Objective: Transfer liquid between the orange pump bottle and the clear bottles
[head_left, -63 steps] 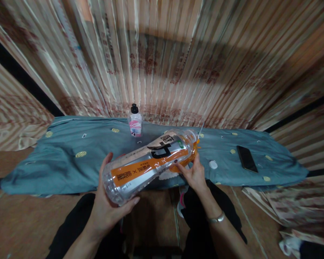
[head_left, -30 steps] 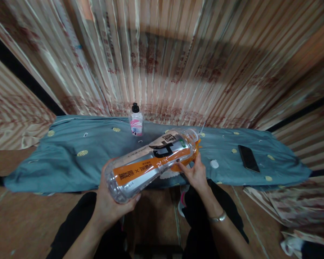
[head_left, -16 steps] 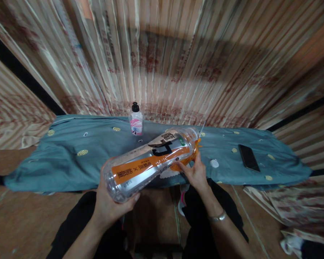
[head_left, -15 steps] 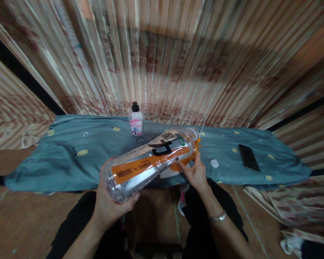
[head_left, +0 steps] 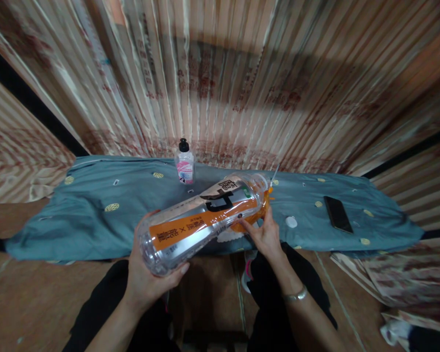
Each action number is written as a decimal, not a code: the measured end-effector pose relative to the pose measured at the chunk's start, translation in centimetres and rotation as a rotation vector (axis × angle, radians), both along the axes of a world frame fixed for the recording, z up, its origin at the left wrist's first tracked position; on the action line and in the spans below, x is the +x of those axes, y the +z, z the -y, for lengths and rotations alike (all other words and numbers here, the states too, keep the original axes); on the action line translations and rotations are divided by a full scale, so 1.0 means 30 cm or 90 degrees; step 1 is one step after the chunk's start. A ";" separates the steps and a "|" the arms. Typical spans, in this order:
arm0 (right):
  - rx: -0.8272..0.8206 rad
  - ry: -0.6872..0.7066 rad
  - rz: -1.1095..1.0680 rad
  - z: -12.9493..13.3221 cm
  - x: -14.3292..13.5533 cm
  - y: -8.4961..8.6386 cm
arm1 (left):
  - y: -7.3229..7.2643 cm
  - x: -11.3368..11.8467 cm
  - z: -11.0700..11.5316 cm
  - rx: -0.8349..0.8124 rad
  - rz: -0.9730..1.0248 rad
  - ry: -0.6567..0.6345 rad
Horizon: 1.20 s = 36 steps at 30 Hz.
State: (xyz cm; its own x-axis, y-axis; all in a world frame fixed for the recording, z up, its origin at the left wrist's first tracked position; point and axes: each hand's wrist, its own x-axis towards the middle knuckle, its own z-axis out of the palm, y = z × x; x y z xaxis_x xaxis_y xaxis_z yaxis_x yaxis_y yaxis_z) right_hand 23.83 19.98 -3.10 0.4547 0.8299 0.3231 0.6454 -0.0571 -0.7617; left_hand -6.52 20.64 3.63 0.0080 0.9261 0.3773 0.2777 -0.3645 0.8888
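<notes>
My left hand is wrapped round the base of a large clear plastic drink bottle with a silver and orange label. The bottle lies tilted in the air, its uncapped neck pointing right and away from me. My right hand is closed on a translucent orange item under the bottle's neck. Most of that item is hidden behind the bottle, so its kind does not show. A thin pale stick juts up near the bottle's mouth. Below, a white scalloped piece shows in part.
The surface in front carries a blue-green cloth. A small pump-top bottle with a pink label stands at the back. To the right lie a white bottle cap and a black phone. Pleated curtains close off the back and sides.
The bottle's base has shifted slightly left with my left hand, and its label has turned a little. My right hand and the orange item stay in place.
</notes>
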 end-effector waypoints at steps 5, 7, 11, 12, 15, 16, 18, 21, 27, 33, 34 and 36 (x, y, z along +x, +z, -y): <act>-0.007 -0.003 0.002 0.000 -0.002 0.000 | -0.017 -0.016 -0.002 -0.005 -0.003 -0.010; -0.005 0.000 -0.001 0.000 -0.001 0.001 | -0.022 -0.024 -0.001 -0.005 -0.013 -0.028; -0.018 0.003 -0.008 0.000 0.000 0.003 | -0.025 -0.036 0.001 0.010 -0.014 -0.045; -0.020 0.002 -0.008 0.000 0.000 0.003 | -0.027 -0.038 0.001 0.014 -0.017 -0.047; -0.011 -0.001 -0.009 0.000 -0.002 0.002 | -0.037 -0.045 -0.003 0.014 -0.032 -0.046; -0.006 -0.003 -0.009 0.000 -0.003 0.001 | -0.040 -0.047 -0.004 0.011 -0.034 -0.047; -0.001 -0.005 -0.009 0.000 -0.004 0.001 | -0.045 -0.048 -0.005 0.006 -0.031 -0.044; -0.006 -0.005 -0.005 0.001 -0.003 0.002 | -0.043 -0.045 -0.004 0.004 -0.032 -0.041; -0.004 0.001 0.003 0.000 -0.001 0.003 | -0.027 -0.040 -0.006 0.015 -0.044 -0.033; 0.001 -0.003 0.009 0.000 -0.003 -0.001 | -0.016 -0.029 -0.003 0.007 -0.015 -0.035; 0.001 -0.003 0.007 0.000 -0.003 0.000 | -0.015 -0.026 -0.001 0.011 -0.012 -0.033; -0.001 0.000 0.003 0.000 -0.004 0.002 | -0.011 -0.018 0.004 0.020 -0.013 -0.031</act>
State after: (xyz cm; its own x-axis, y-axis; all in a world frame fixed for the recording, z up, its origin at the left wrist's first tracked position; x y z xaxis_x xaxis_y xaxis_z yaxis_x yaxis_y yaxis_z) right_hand 23.71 19.98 -3.05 0.4534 0.8304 0.3238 0.6490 -0.0586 -0.7585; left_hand -7.07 20.54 3.29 0.0605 0.9118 0.4061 0.2770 -0.4062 0.8708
